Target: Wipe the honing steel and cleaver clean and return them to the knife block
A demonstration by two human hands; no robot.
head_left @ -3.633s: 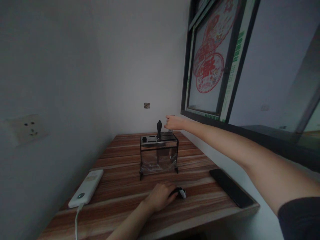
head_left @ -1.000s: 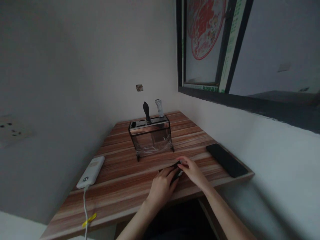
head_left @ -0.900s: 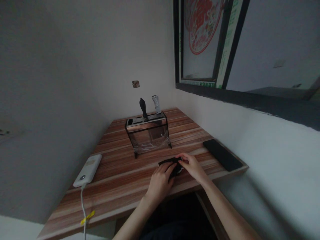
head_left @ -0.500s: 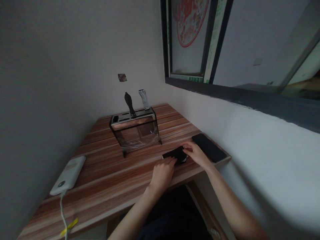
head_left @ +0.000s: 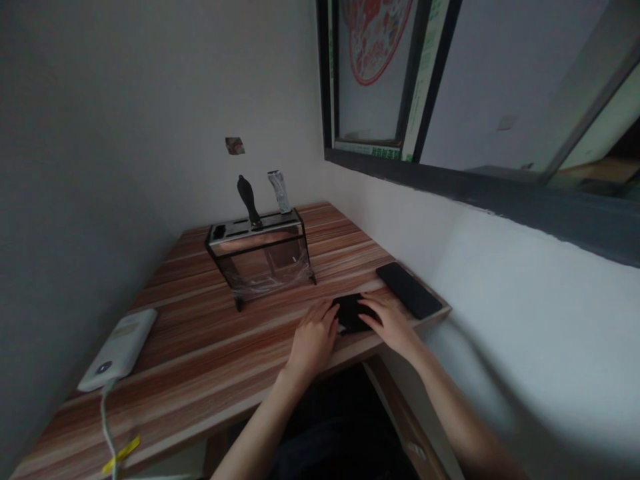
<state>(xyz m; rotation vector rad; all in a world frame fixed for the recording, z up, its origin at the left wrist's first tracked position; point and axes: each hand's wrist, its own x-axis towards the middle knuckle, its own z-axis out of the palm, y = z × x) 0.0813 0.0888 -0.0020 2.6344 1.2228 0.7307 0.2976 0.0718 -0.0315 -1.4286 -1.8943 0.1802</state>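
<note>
A small flat black piece [head_left: 349,313], which looks like folded cloth, lies near the table's front edge with a bit of white at its lower left corner. My left hand [head_left: 314,333] rests at its left side, fingers stretched out flat with the tips touching its edge. From the right, my right hand [head_left: 390,323] reaches over the opposite side, thumb and fingers apart on the black surface. Part of the piece is hidden under those fingers.
A black phone [head_left: 409,289] lies right of my hands by the wall. Behind stands a clear-sided knife block [head_left: 265,257] holding a black-handled tool [head_left: 249,200] and a plastic-wrapped handle [head_left: 280,192]. At left lies a white power bank [head_left: 120,350] with a cable [head_left: 106,423].
The black piece has turned on the table. My left hand has slid off its top to the left edge, and my right hand has gone from pinching a corner to lying spread on it.
</note>
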